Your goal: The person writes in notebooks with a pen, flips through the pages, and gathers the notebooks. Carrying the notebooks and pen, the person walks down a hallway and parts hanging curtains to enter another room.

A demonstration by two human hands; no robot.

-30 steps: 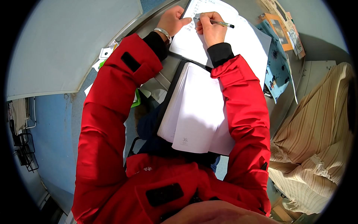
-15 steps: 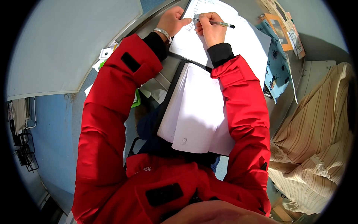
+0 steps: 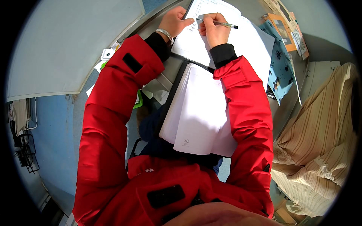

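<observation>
A pen (image 3: 227, 25) is pinched in my right hand (image 3: 218, 33), its tip close to the handwriting at the left side of an open notebook's white page (image 3: 190, 47). My left hand (image 3: 174, 24), wearing a silver bracelet (image 3: 165, 34), holds that notebook's left edge, thumb over the page and the other fingers curled, partly hidden. Below it, nearer my body, lies a second open notebook (image 3: 200, 109) with a dark cover and a printed "30" at the page bottom. My right sleeve covers part of its right side.
A metal table (image 3: 298, 81) curves around the notebooks. At the right stand a blue patterned folder (image 3: 279, 71) and an orange-framed card (image 3: 281, 32). Striped cloth (image 3: 316, 132) hangs over something at the right. White items with green parts (image 3: 107, 54) lie beyond my left sleeve.
My right hand and the pen have shifted very slightly to the right. My left hand and both notebooks look the same.
</observation>
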